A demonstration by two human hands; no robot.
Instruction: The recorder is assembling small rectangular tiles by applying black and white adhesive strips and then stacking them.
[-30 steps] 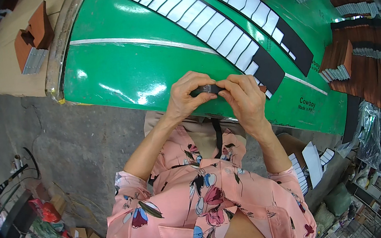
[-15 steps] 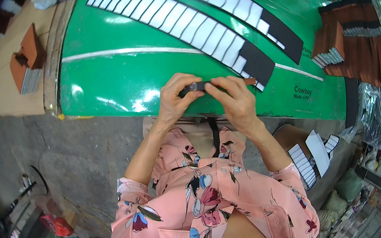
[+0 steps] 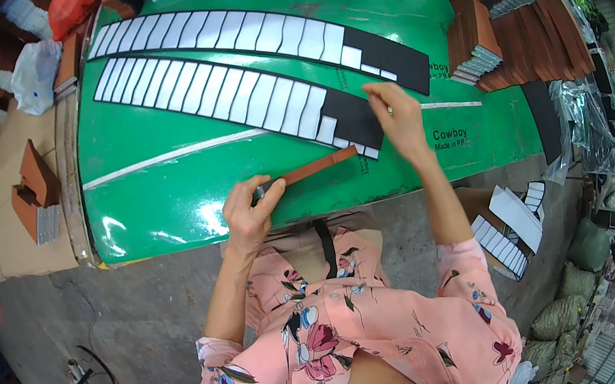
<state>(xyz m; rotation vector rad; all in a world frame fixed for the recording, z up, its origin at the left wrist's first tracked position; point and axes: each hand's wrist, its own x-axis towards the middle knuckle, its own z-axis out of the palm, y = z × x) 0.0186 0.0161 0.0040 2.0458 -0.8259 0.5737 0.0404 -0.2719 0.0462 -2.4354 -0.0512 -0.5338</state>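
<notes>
My left hand [image 3: 249, 214] pinches one end of a narrow reddish-brown strip [image 3: 317, 165], which reaches right above the green tabletop [image 3: 191, 200]. The strip's far end overlaps the lower corner of a curved black sheet [image 3: 352, 116] that bears a row of white pieces. Over the black end of that sheet is my right hand [image 3: 398, 118], its fingers closed together; a tiny pale spot shows there, too small to name. A second black sheet with white pieces [image 3: 293, 37] lies just beyond.
Stacked brown pieces [image 3: 540, 53] stand at the right of the table, with more along its far edge. On cardboard at left are a folded brown piece [image 3: 37, 195] and a white plastic bag [image 3: 37, 77]. White-striped sheets [image 3: 499, 243] lie low on the right.
My hands have come apart: the right has left the brown strip and moved up to the black sheet, while the left keeps its end, lower and further left. The view has shifted.
</notes>
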